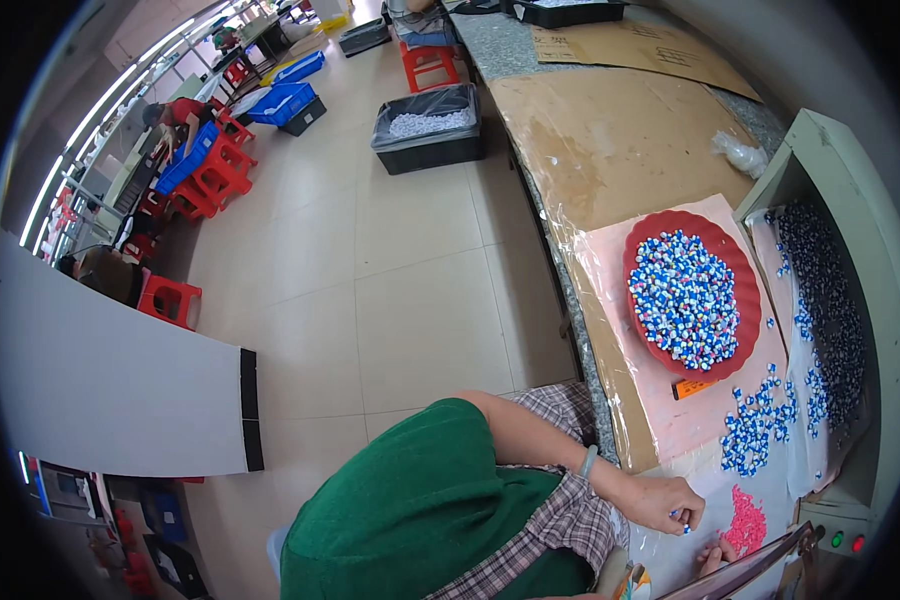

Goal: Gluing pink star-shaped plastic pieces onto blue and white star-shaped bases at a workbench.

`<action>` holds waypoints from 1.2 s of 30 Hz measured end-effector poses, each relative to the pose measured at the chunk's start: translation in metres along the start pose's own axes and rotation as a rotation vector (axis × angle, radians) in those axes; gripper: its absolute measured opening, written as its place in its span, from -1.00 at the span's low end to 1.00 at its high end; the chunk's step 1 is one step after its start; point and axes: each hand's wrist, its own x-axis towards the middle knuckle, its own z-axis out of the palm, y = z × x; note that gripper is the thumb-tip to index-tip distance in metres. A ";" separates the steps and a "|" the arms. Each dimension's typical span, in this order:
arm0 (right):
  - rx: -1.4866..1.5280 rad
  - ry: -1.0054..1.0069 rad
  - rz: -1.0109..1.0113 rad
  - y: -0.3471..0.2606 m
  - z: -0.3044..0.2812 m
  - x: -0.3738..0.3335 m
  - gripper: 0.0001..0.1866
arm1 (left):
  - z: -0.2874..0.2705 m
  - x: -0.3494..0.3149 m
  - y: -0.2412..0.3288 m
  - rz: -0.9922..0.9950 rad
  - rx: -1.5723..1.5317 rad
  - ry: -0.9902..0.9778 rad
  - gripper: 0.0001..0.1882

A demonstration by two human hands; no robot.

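Observation:
My left hand (668, 503), with a pale band on its wrist, pinches a small blue-and-white piece (682, 516) over the pale sheet at the table's near edge. Only the fingertips of my right hand (715, 556) show, resting on the sheet beside a small pile of pink pieces (746, 524); the rest is hidden behind a brown board (745, 570). A loose scatter of blue-and-white pieces (756, 425) lies just beyond my hands. Farther up, a red round tray (638, 232) is heaped with the same pieces.
A grey-green machine (820, 150) on the right holds many dark blue pieces in its trough, with green and red buttons (846, 542) at its near end. Cardboard (610, 130) covers the table. A black bin (430, 150), red stools and blue crates stand on the tiled floor.

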 end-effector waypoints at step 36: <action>0.450 -0.333 -0.078 -0.017 0.042 -0.031 -0.86 | -0.008 0.007 0.021 -0.316 0.107 -0.063 -0.77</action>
